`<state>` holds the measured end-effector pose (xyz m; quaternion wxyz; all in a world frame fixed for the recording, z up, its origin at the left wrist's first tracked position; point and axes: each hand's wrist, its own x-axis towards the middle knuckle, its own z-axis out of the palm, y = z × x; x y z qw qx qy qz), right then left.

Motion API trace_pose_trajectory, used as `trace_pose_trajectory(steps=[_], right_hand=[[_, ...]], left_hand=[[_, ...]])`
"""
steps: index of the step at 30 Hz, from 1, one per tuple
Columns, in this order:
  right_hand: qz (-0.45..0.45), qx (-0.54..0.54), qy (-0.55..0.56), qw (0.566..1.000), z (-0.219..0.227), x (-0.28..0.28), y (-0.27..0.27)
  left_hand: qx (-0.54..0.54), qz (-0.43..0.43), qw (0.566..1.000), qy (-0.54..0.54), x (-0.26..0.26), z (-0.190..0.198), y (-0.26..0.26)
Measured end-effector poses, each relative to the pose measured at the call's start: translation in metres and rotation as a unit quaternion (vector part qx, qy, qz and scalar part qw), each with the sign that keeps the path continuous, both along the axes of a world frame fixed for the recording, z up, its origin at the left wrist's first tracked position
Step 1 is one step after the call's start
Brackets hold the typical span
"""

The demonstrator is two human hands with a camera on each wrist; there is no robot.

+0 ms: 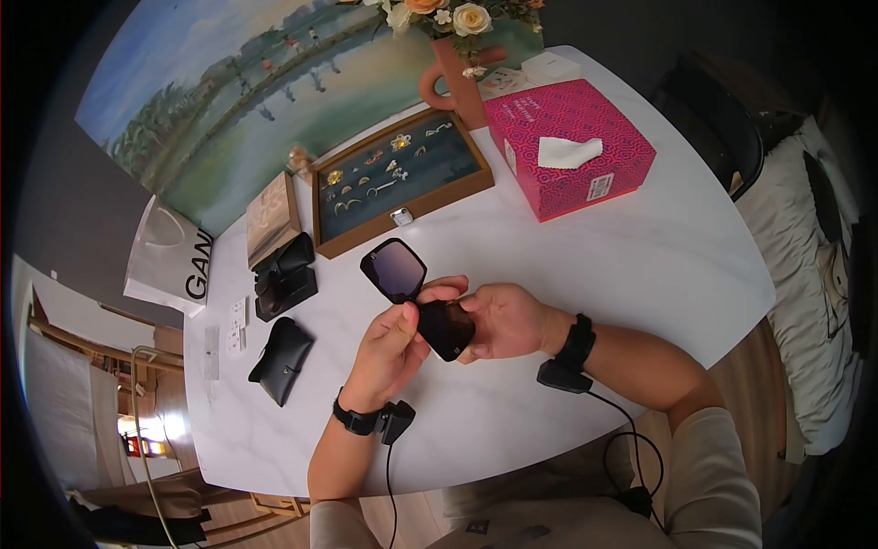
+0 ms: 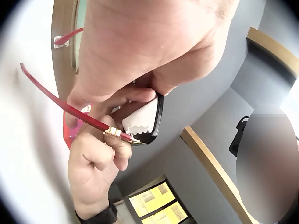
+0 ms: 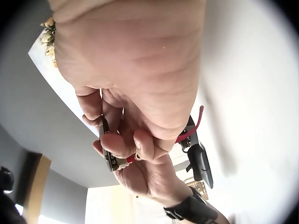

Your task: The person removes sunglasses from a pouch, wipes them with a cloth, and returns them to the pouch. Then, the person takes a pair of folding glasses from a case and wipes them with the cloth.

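Both hands hold a pair of sunglasses (image 1: 395, 270) above the table, with large dark lenses, red temples (image 2: 65, 106) and gold hinges. My left hand (image 1: 387, 355) pinches the frame near the bridge, its thumb on the front. At the lower lens, my right hand (image 1: 509, 320) grips with its thumb at the front and its fingers curled behind. A small white cloth (image 2: 141, 116) with a zigzag edge lies against the inner side of that lens, under the right fingers; the head view hides it. Nearest the left hand on the table lies a black glasses case (image 1: 282, 360).
A pink tissue box (image 1: 622, 156) stands at the back right, beside a glass-topped jewellery case (image 1: 325, 240). Further left are more black cases (image 1: 294, 279), a tan box (image 1: 271, 215) and a white paper bag (image 1: 165, 252). A flower vase (image 1: 453, 78) stands behind. Cables hang from both wrists.
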<state>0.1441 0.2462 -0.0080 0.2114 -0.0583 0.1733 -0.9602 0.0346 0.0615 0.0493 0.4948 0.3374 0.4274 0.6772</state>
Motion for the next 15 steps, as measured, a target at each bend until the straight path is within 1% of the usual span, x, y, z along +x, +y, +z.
trace_pose_trajectory(steps=[3, 5, 6, 8, 9, 11, 13, 15], right_hand=[[0.003, -0.01, -0.022, 1.0, 0.002, 0.002, 0.0], [-0.001, 0.017, 0.015, 1.0, -0.003, 0.001, 0.001], [-0.001, 0.017, 0.015, 1.0, -0.005, 0.001, 0.001], [0.005, 0.069, 0.052, 0.996, -0.007, -0.001, 0.001], [0.005, 0.069, 0.052, 0.996, -0.009, -0.001, 0.001], [-0.049, 0.095, 0.055, 0.993, -0.011, -0.001, 0.001], [-0.06, 0.087, 0.053, 0.993, -0.013, -0.003, 0.001], [-0.071, 0.079, 0.052, 0.993, -0.015, -0.005, 0.0]], left_hand=[[0.007, -0.008, 1.0, -0.002, 0.003, 0.003, -0.002], [0.016, -0.005, 1.0, 0.003, 0.004, 0.007, -0.002], [0.015, -0.007, 1.0, -0.007, 0.004, 0.009, -0.002], [0.014, -0.009, 1.0, -0.017, 0.003, 0.012, -0.004], [0.01, -0.005, 1.0, -0.012, 0.004, 0.013, -0.005], [0.005, -0.001, 1.0, -0.008, 0.004, 0.013, -0.006], [0.004, 0.012, 1.0, 0.012, 0.002, 0.013, -0.005], [-0.006, 0.018, 1.0, 0.005, 0.0, 0.013, -0.005]])
